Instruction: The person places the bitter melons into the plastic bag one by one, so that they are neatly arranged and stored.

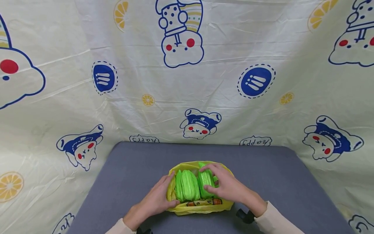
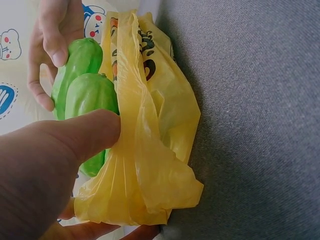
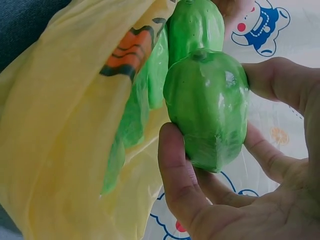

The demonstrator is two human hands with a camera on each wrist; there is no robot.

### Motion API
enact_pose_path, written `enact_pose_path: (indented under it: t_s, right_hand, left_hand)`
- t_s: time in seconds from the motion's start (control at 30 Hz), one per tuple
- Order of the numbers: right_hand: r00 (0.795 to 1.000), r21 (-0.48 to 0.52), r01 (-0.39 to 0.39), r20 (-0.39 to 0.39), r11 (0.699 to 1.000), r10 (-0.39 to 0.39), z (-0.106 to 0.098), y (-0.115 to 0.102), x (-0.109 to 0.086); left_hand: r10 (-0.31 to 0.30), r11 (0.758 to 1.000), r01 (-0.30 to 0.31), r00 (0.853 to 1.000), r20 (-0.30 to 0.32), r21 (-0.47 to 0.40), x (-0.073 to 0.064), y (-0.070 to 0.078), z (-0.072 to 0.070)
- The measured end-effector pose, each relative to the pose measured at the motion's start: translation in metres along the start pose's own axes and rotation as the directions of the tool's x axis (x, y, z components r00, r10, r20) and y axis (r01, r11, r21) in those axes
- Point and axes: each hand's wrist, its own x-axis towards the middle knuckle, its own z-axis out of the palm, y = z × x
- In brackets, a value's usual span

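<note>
A yellow plastic bag (image 1: 187,210) with orange and black print lies on the grey table, its mouth spread wide. Several ridged green gourds (image 1: 188,186) sit side by side in it. My left hand (image 1: 157,196) holds the bag's left side; in the left wrist view its thumb (image 2: 95,132) lies over the rim and its fingers go behind the plastic. With thumb and fingertips, my right hand (image 1: 226,185) grips a green gourd (image 3: 207,100) at the right of the bag's mouth. That gourd overlaps another gourd (image 3: 195,25) in the right wrist view.
The grey table (image 1: 140,159) extends around the bag on all sides. Behind and beside it hangs a pale sheet (image 1: 216,42) with cartoon and orange-slice prints. A dark wrist strap (image 1: 245,216) shows at the right wrist.
</note>
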Motion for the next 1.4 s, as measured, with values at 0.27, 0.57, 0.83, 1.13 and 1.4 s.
enact_pose_path:
  t_s: [0.27,0.57,0.83,1.13,1.4]
  right_hand:
    - [1.0,-0.014,0.004,0.013,1.0,-0.004,0.004,-0.005,0.006]
    - [1.0,-0.039,0.018,0.025,0.999,-0.017,0.009,-0.005,0.01]
    - [0.999,-0.015,0.019,0.046,1.0,-0.018,0.011,-0.007,0.012]
    - [1.0,-0.05,0.011,0.026,0.999,-0.01,0.015,-0.005,0.012]
    - [1.0,-0.065,0.007,0.003,0.998,-0.007,0.016,-0.008,0.01]
  left_hand:
    - [-0.007,1.0,0.007,1.0,0.018,-0.006,0.001,-0.002,-0.001]
    - [0.003,1.0,-0.003,1.0,0.011,-0.001,0.001,-0.003,-0.001]
    - [0.009,1.0,-0.009,1.0,0.022,-0.016,0.0,-0.004,-0.002]
    - [0.006,1.0,-0.006,1.0,0.025,-0.008,0.001,-0.005,-0.001]
    - [0.012,1.0,-0.012,1.0,0.021,-0.005,0.001,-0.004,-0.002]
